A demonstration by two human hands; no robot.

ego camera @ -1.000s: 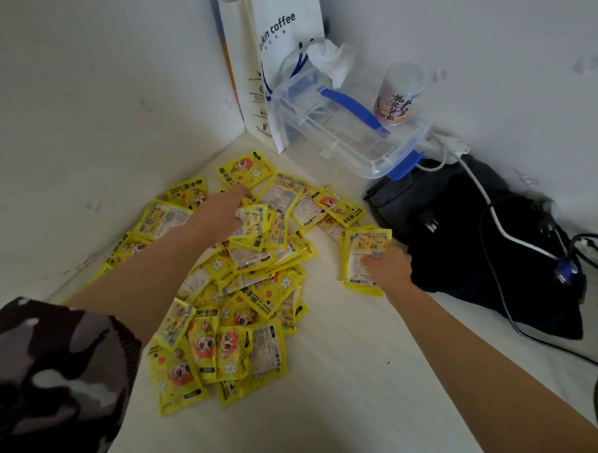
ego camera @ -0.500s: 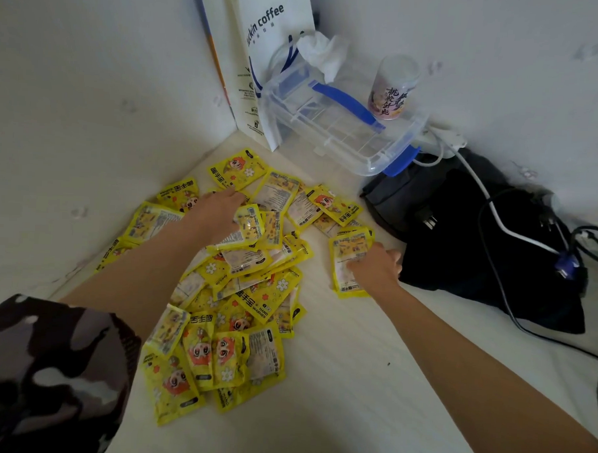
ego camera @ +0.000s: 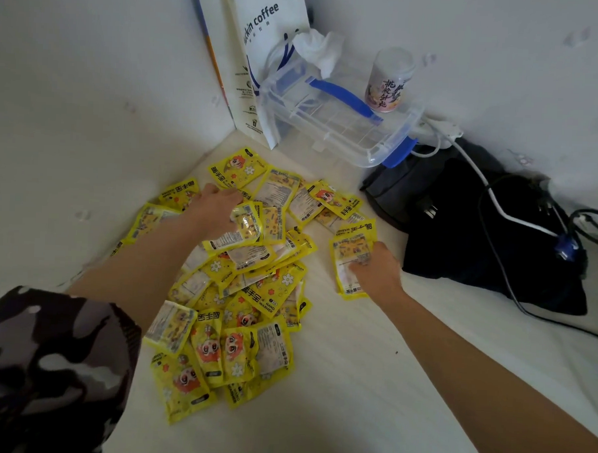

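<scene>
Left hand [ego camera: 219,209]: upper middle of the frame, at the far edge of the pile [ego camera: 240,292]; fingers curled onto one glossy packet [ego camera: 246,224], pinching it by its upper left edge.
Change on the left: almost none in a second. Same packet, same pinch, same spot in the frame; perhaps tipped up a touch more off the packets beneath.
Right hand [ego camera: 378,267]: right of centre, laid over the near right corner of the small stack [ego camera: 352,259]; fingers bent on its top face. Pressing or pinching, cannot tell, thumb hidden.
Change on the right: the real news. A second ago the stack looked tipped up in the hand; half a second ago down; now flat on the white surface [ego camera: 369,383], edges roughly squared.
Small stack, place: apart from the pile, just left of the black bag [ego camera: 479,234].
Pile, place: sprawling from upper middle down to lower left of centre, fronts and backs mixed, overlapping.
Meaning: gathering loose packets into one stack, by the look of it. Stack parked and steadied, next packet already in the fingers; most of the pile still loose, so early going.
Next move, as a guess: short carry rightward across the bare gap, then down onto the stack. Slick foil, so a likely slide unless held steady.
Backdrop: clear box [ego camera: 329,125], paper bag [ego camera: 257,53], cup [ego camera: 389,79] along the top; no hand near them.
</scene>
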